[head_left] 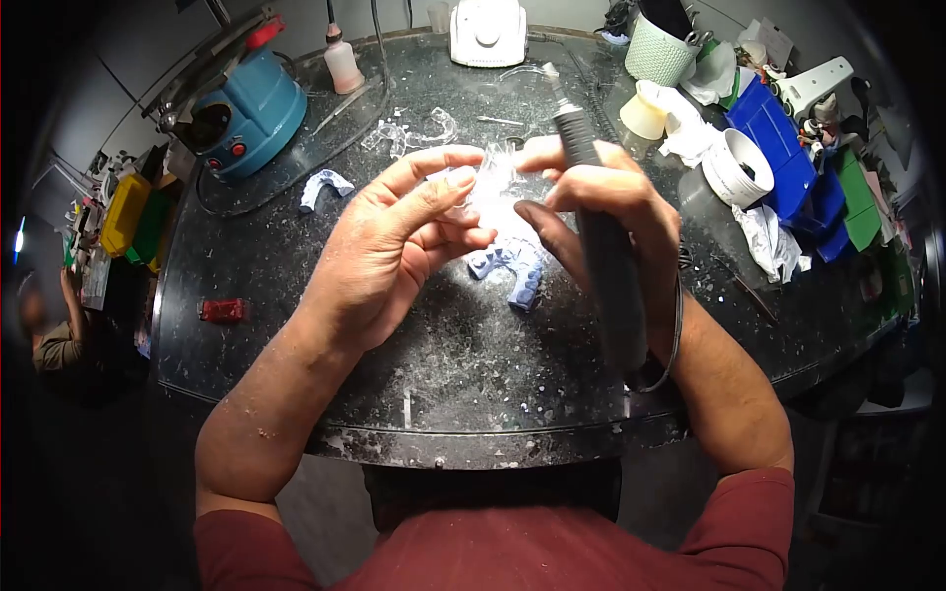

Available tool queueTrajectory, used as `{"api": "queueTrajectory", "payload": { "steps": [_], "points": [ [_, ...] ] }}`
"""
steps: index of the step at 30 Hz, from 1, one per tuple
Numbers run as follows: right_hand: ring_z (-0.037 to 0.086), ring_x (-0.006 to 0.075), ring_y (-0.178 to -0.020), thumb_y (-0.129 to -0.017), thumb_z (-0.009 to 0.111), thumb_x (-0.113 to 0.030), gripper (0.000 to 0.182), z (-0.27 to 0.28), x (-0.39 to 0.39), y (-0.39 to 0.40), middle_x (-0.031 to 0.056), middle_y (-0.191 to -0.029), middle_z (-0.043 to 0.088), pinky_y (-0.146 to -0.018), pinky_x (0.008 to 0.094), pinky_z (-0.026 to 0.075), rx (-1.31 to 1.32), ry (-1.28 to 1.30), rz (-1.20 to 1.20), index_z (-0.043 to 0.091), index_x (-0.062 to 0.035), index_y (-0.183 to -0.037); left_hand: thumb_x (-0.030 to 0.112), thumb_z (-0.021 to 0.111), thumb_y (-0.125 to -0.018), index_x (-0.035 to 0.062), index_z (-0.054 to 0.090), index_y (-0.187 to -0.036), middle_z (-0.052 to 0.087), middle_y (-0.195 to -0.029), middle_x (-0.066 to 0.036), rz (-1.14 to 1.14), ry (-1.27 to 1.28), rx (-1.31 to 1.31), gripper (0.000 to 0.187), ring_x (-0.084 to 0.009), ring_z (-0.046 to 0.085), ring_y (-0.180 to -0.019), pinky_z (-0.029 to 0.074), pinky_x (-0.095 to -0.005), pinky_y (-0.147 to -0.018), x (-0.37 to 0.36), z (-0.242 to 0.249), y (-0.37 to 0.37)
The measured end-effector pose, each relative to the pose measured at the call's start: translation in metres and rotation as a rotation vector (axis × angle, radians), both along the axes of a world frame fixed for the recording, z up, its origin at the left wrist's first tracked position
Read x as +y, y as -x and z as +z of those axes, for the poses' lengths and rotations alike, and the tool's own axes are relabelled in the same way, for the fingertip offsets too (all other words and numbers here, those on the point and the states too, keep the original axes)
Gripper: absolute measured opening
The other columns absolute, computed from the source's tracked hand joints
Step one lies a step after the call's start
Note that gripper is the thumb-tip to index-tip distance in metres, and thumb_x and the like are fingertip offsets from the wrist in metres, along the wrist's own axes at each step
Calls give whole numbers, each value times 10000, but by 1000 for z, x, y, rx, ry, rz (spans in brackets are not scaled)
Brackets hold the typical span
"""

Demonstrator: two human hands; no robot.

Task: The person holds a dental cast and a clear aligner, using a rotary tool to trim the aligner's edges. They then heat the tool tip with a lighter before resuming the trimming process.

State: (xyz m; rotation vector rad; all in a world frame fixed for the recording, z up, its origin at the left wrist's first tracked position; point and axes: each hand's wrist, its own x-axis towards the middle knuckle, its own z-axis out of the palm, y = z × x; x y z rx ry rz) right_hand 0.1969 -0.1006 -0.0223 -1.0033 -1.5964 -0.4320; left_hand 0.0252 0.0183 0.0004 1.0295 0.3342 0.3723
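Note:
Pinched between the thumb and fingers of my left hand (370, 246) is a clear plastic dental piece (496, 169), washed out by bright light. My right hand (631, 202) wraps around a dark rotary handpiece (609, 261), its tip pointing up and away from me; the thumb and fingertips come close to the clear piece. Beneath both hands a pale blue dental model (525, 284) lies on the black bench (414, 384). A second dental model (323, 187) rests left of my left hand. Clear dental trays (434, 130) lie just beyond my fingers.
A blue machine (258, 113) and a bottle (343, 67) stand at the back left, a white device (488, 34) at the back. Rightward are a basket (658, 54), a white tub (737, 172) and blue bins (774, 148). A red block (223, 311) sits left; another person (61, 340) is far left.

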Motion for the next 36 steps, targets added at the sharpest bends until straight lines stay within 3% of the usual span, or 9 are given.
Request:
{"api": "queueTrajectory", "payload": {
  "steps": [4, 8, 11, 14, 15, 21, 25, 29, 36],
  "points": [
    [689, 285, -902, -705, 782, 85, 545, 10, -3, 0, 109, -892, 648, -781, 334, 546, -144, 70, -58, 421, -69, -1085, 229, 551, -979, -1, 539, -1245, 576, -769, -10, 48, -34, 37, 351, -101, 619, -706, 566, -295, -804, 3, 0, 1],
    [684, 188, -832, -746, 731, 77, 286, 9, -13, 10, 82, -908, 684, -711, 292, 542, 123, 169, 90, 621, -47, -980, 351, 501, -1000, -12, 527, -1186, 615, -765, -61, -58, 117, 105, 409, -164, 643, -671, 556, -286, -709, 0, -1, 0],
    [661, 130, -788, -798, 713, 45, 204, 9, -10, 6, 61, -873, 672, -685, 262, 533, 193, 173, 72, 635, -31, -970, 525, 379, -1001, 17, 533, -1200, 628, -749, -112, -102, -300, 188, 567, -174, 636, -645, 513, -267, -604, 3, -1, -1],
    [638, 100, -759, -801, 721, 31, 210, 11, -13, 4, 40, -841, 657, -678, 243, 521, 206, 208, 19, 630, -42, -976, 342, 626, -931, 36, 647, -1154, 625, -939, -91, 199, -1257, 283, 378, -79, 587, -819, 434, -195, -674, 1, 6, 3],
    [637, 100, -755, -801, 722, 29, 210, 11, -13, 3, 39, -834, 656, -678, 245, 521, 207, 227, 16, 631, -49, -973, 197, 720, -863, 17, 676, -1088, 614, -1048, -65, 208, -1338, 222, 291, -89, 577, -954, 453, -212, -788, 0, 10, 3],
    [651, 128, -861, -811, 747, -42, 274, 4, -5, 1, 46, -974, 658, -742, 237, 531, 274, 130, 62, 629, -76, -1056, 52, 713, -845, 0, 690, -1045, 673, -1018, -79, 243, -1007, -51, 208, -142, 640, -973, 504, -270, -893, 7, -9, -2],
    [651, 119, -840, -925, 617, -269, 322, 24, -16, -1, 78, -964, 673, -727, 256, 558, 750, 264, 52, 646, -17, -1121, 23, 706, -842, 6, 702, -1043, 702, -1003, -107, 313, -1000, -49, 202, -151, 673, -940, 547, -266, -862, 11, -6, -1],
    [675, 166, -899, -925, 598, -180, 320, 25, -17, 3, 132, -1005, 676, -797, 284, 560, 903, 221, 188, 605, 47, -1151, -4, 686, -849, 3, 696, -1060, 703, -1014, -126, 326, -995, -62, 211, -167, 677, -961, 556, -270, -871, 13, -5, 0],
    [704, 255, -891, -886, 576, -79, 208, 21, -20, 5, 139, -931, 631, -849, 324, 570, 662, 258, 138, 568, 75, -1025, -14, 668, -859, -7, 688, -1071, 698, -1031, -136, 317, -1011, -84, 213, -187, 680, -976, 561, -285, -881, 14, -7, 1]
  ]
}}
